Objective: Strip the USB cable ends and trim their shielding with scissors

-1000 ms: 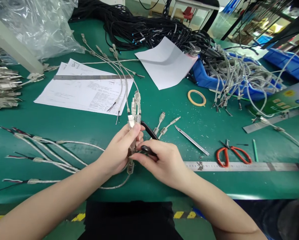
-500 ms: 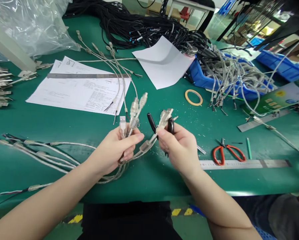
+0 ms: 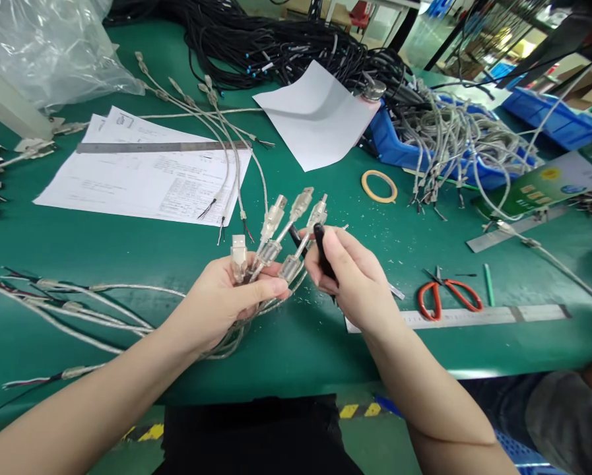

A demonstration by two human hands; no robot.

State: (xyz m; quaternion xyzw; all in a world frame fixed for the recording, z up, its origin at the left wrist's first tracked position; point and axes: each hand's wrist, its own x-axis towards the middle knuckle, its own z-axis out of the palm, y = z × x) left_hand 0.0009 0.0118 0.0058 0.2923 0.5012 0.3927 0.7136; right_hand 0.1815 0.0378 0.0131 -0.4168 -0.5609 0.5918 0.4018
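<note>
My left hand (image 3: 236, 287) is closed round several translucent USB cables (image 3: 266, 254), their plugs fanned upward above the thumb. Three plugs lean up to the right and one white-faced plug stands upright at the left. Clear moulded sleeves sit on the cables below the plugs. Close beside it, my right hand (image 3: 348, 267) is closed round a black-handled tool (image 3: 321, 245), whose working end is mostly hidden. Its fingertips are at the rightmost plug (image 3: 317, 212); whether they grip it I cannot tell. The cables' stripped ends (image 3: 38, 379) lie on the left of the table.
Red-handled cutters (image 3: 430, 300) lie against a steel ruler (image 3: 498, 315) at right. A tape roll (image 3: 379, 187), printed sheets (image 3: 127, 178) and a blue bin (image 3: 394, 148) of cables lie beyond. Black cables (image 3: 236, 49) are heaped at the back. Part of another person shows at lower right.
The plug and cable my right hand held apart have come left into the fan above my left hand. My right hand has moved slightly left, still with the black-handled tool.
</note>
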